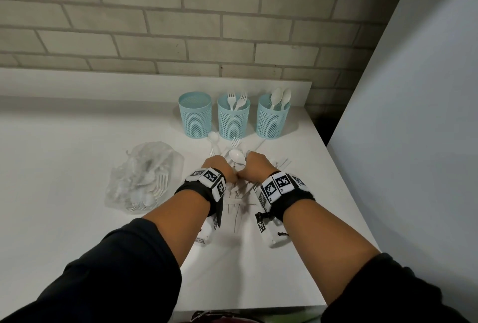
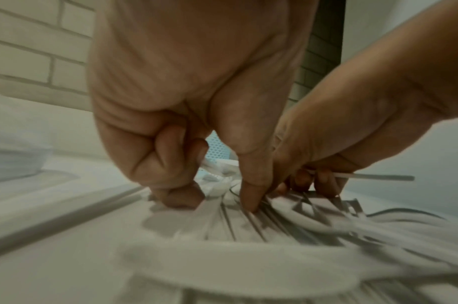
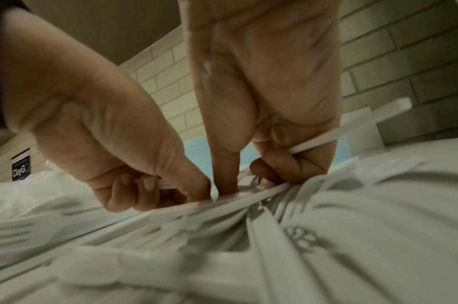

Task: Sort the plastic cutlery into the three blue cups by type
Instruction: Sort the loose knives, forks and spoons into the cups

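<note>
White table (image 1: 77, 219): bears loose cutlery pile (image 1: 238, 193), just before three blue cups (image 1: 234, 118).
Wall: pale brick behind cups.
Left hand (image 1: 216, 167): curled, pinching a piece in pile.
Right hand (image 1: 254, 166): gripping a white handle (image 3: 352, 127).
Plastic bag (image 1: 144, 180): left of pile.

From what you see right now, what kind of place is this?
Probably a plain indoor work corner, perhaps a kitchen or pantry; I cannot tell which. A white table stands against a pale brick wall. Three blue mesh cups and a pile of white plastic cutlery lie on it.
</note>
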The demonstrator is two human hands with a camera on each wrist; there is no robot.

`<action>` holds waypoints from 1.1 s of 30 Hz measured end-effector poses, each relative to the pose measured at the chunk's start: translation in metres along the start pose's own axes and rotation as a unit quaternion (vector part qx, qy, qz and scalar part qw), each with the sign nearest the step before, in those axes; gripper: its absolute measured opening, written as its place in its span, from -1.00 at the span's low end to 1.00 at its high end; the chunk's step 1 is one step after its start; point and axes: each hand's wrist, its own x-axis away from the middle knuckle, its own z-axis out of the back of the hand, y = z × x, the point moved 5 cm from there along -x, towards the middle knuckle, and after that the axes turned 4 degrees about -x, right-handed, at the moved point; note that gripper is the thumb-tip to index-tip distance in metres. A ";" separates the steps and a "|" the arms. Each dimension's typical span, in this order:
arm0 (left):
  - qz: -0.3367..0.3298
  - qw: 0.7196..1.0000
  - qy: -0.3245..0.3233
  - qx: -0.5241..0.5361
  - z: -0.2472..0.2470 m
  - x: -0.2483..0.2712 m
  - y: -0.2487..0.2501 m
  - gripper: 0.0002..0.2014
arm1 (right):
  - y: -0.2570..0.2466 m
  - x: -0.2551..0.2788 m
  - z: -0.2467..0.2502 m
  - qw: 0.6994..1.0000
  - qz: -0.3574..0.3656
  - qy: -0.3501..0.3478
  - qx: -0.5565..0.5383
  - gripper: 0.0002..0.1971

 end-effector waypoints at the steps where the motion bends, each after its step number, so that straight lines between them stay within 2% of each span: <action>1: 0.002 1.000 -0.009 0.000 -0.001 -0.002 -0.001 -0.59 | 0.001 0.000 0.000 1.000 -0.002 -0.002 -0.001 -0.51; 7: -0.007 1.000 -0.013 0.009 -0.002 -0.004 0.004 -0.54 | 0.003 -0.003 0.003 1.000 -0.001 -0.008 -0.016 -0.48; 11: -0.001 1.000 0.001 0.026 0.001 0.001 0.009 -0.64 | 0.004 -0.003 0.004 1.000 0.000 -0.018 -0.018 -0.51; 15: 0.007 0.999 -0.024 0.031 0.003 0.002 0.007 -0.42 | 0.006 -0.004 0.004 0.999 0.004 -0.015 -0.030 -0.53; 17: -0.010 0.999 -0.036 0.021 0.002 0.002 0.011 -0.44 | 0.007 -0.003 0.004 0.999 0.003 -0.010 -0.040 -0.55; 24: -0.054 0.998 0.020 0.010 0.000 0.003 0.016 -0.55 | 0.011 -0.002 0.007 0.998 0.004 -0.011 -0.060 -0.60; 27: -0.056 0.997 0.015 0.059 0.005 0.007 0.012 -0.58 | 0.014 -0.002 0.008 0.997 0.012 -0.016 -0.081 -0.60; 29: -0.028 0.990 -0.030 0.133 0.002 0.003 0.002 -0.62 | 0.016 -0.001 0.009 0.995 0.012 -0.027 -0.092 -0.61; 32: 0.027 0.967 -0.086 0.239 -0.005 -0.002 -0.019 -0.86 | 0.020 -0.005 0.009 0.992 -0.002 -0.039 -0.124 -0.76; 33: 0.043 0.961 -0.094 0.255 -0.007 -0.006 -0.026 -0.86 | 0.021 -0.005 0.009 0.988 -0.008 -0.042 -0.148 -0.76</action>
